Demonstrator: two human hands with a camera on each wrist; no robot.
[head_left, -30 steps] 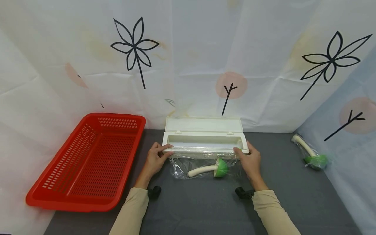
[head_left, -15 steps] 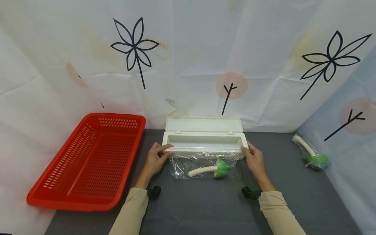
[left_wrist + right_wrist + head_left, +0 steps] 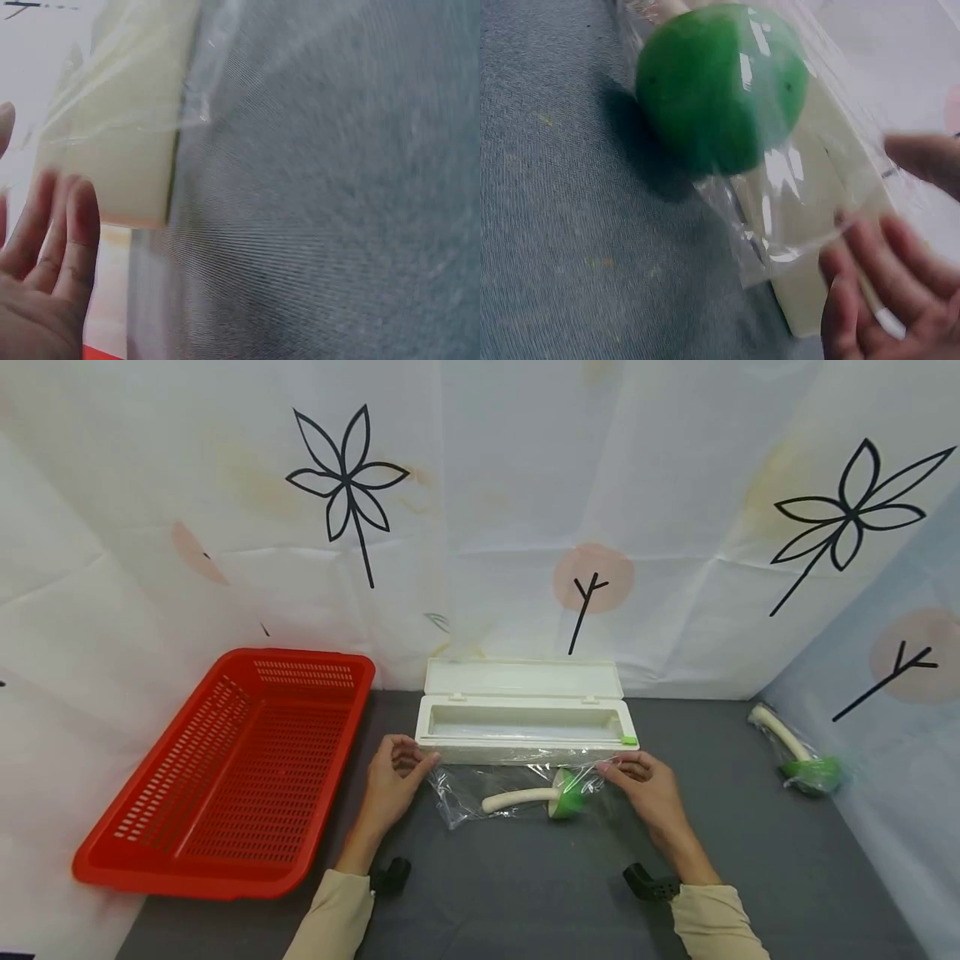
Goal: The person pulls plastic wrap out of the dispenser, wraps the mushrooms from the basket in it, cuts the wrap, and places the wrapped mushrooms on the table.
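Note:
A long white cling film dispenser (image 3: 422, 723) stands with its lid (image 3: 522, 679) raised. A green slide cutter (image 3: 628, 740) sits at the right end of its front edge. Clear film (image 3: 459, 787) lies in front, over a mushroom-shaped piece (image 3: 522, 798) with a white stem and green cap. My left hand (image 3: 388, 787) is at the film's upper left corner. Its fingers (image 3: 78, 225) are extended beside the dispenser. At the film's right end is my right hand (image 3: 654, 789), its thumb apart from the loosely bent fingers (image 3: 900, 274) in the right wrist view.
On the left stands a red perforated basket (image 3: 318, 777). A second green-capped mushroom (image 3: 810, 773), wrapped in film, lies at the right edge of the grey table (image 3: 510, 893). White printed cloth (image 3: 487, 527) hangs behind the dispenser.
My right hand has slid the green cutter to the right end, released it and come down to the film's edge. My left hand has let go of the dispenser's front left corner and moved lower.

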